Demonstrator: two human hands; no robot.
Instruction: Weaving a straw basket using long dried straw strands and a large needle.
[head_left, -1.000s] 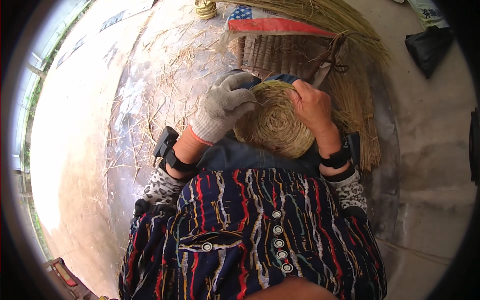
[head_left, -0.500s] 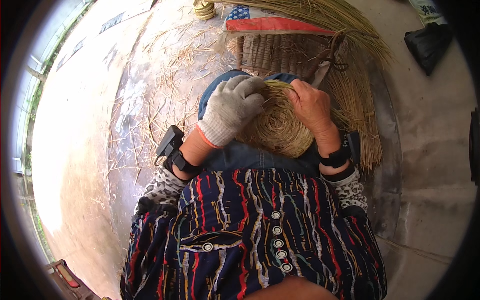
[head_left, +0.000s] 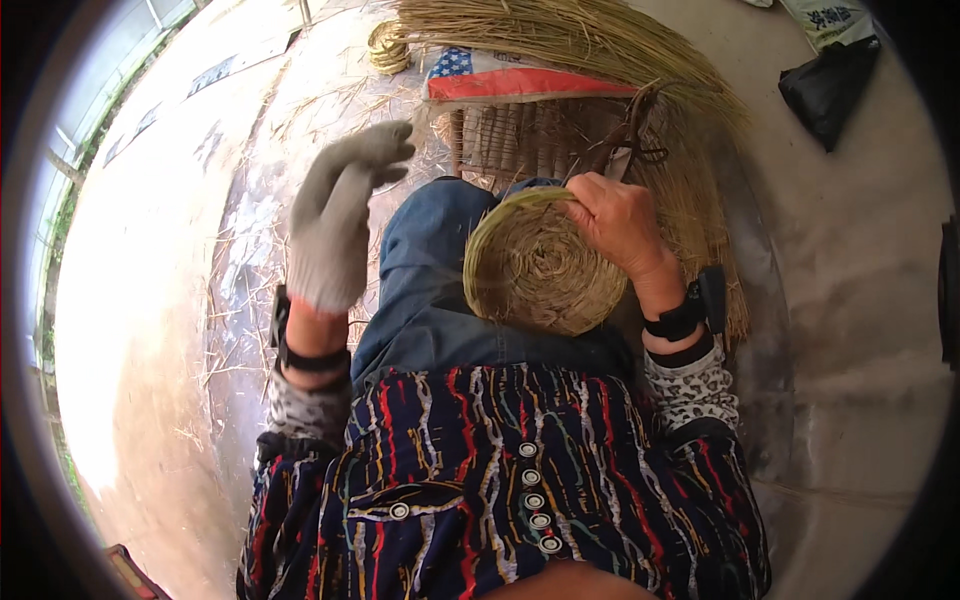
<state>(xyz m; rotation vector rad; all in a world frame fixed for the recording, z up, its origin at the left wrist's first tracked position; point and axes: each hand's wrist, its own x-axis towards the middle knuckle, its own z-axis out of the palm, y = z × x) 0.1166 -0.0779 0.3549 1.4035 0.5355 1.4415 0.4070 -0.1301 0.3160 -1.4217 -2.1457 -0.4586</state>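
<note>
A round, shallow basket of coiled straw rests tilted on my lap, its inside facing up and its rim greenish. My bare right hand is closed on the rim at its far right side. My left hand, in a pale knitted glove, is lifted to the left of the basket, apart from it. Its fingers are bent over toward the thumb. Whatever they pinch, if anything, is too fine or hidden to make out.
Beyond my knees stands a slatted wooden or wicker frame under a red, white and blue sheet. Long straw bundles lie behind it. A coiled straw ring, a black bag and scattered straw are on the floor.
My left hand has left the basket's rim and swung out to the left. The right hand stays on the rim, and more of the basket's inside shows.
</note>
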